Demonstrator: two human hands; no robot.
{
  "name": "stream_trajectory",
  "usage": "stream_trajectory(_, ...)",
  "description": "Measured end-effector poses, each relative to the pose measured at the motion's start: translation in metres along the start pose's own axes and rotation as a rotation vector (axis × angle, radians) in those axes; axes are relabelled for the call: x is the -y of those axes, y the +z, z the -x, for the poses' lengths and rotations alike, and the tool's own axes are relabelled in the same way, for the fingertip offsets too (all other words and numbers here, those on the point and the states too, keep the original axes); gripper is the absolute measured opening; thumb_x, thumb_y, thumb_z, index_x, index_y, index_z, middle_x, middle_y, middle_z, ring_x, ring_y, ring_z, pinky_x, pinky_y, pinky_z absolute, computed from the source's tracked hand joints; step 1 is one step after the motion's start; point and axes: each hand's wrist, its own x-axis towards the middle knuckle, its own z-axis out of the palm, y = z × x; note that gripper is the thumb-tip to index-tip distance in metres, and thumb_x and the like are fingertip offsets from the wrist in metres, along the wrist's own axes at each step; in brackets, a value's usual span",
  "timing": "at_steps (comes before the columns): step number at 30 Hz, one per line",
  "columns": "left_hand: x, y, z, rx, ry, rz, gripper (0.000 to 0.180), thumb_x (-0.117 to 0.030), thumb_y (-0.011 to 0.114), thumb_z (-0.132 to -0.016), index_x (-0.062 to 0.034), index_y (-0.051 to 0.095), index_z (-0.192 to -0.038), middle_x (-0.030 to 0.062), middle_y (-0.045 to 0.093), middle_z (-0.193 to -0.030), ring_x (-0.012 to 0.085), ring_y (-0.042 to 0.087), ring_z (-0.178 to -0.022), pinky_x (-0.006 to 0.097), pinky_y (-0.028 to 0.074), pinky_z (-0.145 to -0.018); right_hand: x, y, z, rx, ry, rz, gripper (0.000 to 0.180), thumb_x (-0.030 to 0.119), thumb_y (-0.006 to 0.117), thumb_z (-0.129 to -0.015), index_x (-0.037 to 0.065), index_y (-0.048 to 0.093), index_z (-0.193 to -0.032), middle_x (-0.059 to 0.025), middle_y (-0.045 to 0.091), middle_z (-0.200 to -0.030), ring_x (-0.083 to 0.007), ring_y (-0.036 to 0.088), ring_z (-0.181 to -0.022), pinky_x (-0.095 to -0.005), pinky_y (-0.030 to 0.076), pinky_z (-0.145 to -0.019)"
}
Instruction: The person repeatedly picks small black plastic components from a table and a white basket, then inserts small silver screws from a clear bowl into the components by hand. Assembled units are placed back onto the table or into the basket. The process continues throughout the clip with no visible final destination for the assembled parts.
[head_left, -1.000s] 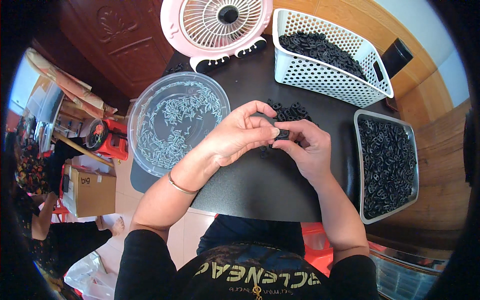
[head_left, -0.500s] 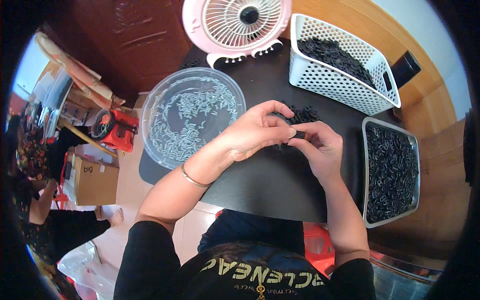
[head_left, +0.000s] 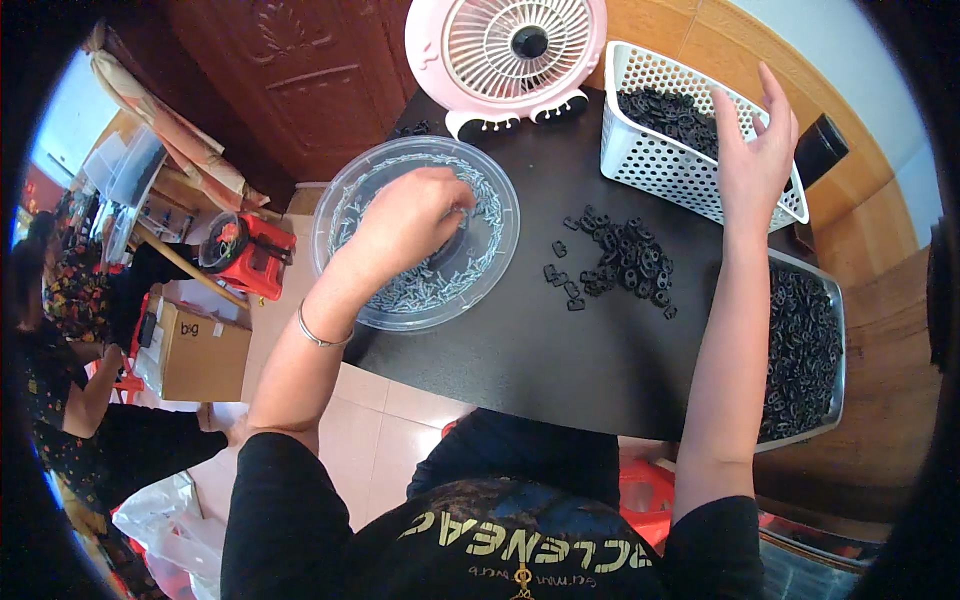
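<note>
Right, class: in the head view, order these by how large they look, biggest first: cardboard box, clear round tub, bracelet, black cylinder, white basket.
1. Clear round tub and white basket: too close to rank, both partly covered.
2. Cardboard box
3. Black cylinder
4. Bracelet

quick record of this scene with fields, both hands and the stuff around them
left hand: over round clear tub of small silvery pins, fingers curled, grip hidden
right hand: raised, overlapping white basket in view, fingers spread, nothing visibly held
table: loose pile of black parts
right side: metal tray, more black parts
back: pink fan
</note>
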Motion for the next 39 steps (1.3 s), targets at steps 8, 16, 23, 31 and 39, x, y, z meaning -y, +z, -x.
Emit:
stream_trajectory(8, 0.002, 0.018, 0.012, 0.074, -0.052, -0.169, 0.012, -0.004, 0.06, -0.064, -0.0052, 0.062, -0.076, 0.0091, 0.055, -0.077, 0.0281, 0.057, -0.078, 0.038, 0.047, -0.067, 0.015, -0.023, 0.052, 0.189, 0.118, -0.205, 0.036, 0.014, 0.065, -0.075, 0.008, 0.054, -0.109, -0.01, 0.052, -0.11, -0.0227, 0.048, -0.104, -0.0335, 0.039, -0.086)
stream_trajectory(16, 0.004, 0.02, 0.008, 0.091, -0.028, -0.295, 0.009, -0.005, 0.059, -0.064, -0.0052, 0.061, -0.072, 0.009, 0.054, -0.074, 0.0272, 0.057, -0.074, 0.039, 0.047, -0.064, 0.01, -0.036, 0.085, 0.308, 0.185, -0.224, 0.031, 0.009, 0.064, -0.074, 0.007, 0.057, -0.105, -0.0113, 0.051, -0.111, -0.0236, 0.048, -0.106, -0.0337, 0.039, -0.087)
stream_trajectory(23, 0.007, 0.017, 0.005, 0.064, 0.023, -0.25, 0.006, -0.006, 0.058, -0.063, -0.0054, 0.058, -0.069, 0.0091, 0.053, -0.072, 0.028, 0.057, -0.073, 0.039, 0.046, -0.063, 0.009, -0.038, 0.101, 0.409, 0.201, -0.265, 0.026, 0.006, 0.063, -0.074, 0.006, 0.059, -0.1, -0.0119, 0.052, -0.11, -0.0235, 0.049, -0.104, -0.0326, 0.038, -0.09)
stream_trajectory(31, 0.009, 0.004, 0.013, 0.062, -0.038, -0.14, 0.008, -0.003, 0.057, -0.064, -0.0047, 0.058, -0.072, 0.0098, 0.055, -0.073, 0.0294, 0.056, -0.075, 0.039, 0.045, -0.065, 0.007, -0.037, 0.104, 0.426, 0.243, -0.285, 0.025, 0.005, 0.063, -0.074, 0.006, 0.059, -0.099, -0.0102, 0.053, -0.107, -0.0217, 0.051, -0.102, -0.0316, 0.04, -0.086)
stream_trajectory(39, 0.01, 0.015, 0.01, 0.109, 0.008, -0.161, 0.013, -0.005, 0.059, -0.067, -0.006, 0.063, -0.08, 0.0093, 0.055, -0.076, 0.0283, 0.057, -0.077, 0.039, 0.046, -0.066, 0.005, -0.041, 0.101, 0.417, 0.254, -0.321, 0.023, 0.004, 0.062, -0.074, 0.005, 0.06, -0.096, -0.0094, 0.056, -0.104, -0.0205, 0.052, -0.098, -0.0301, 0.041, -0.083)
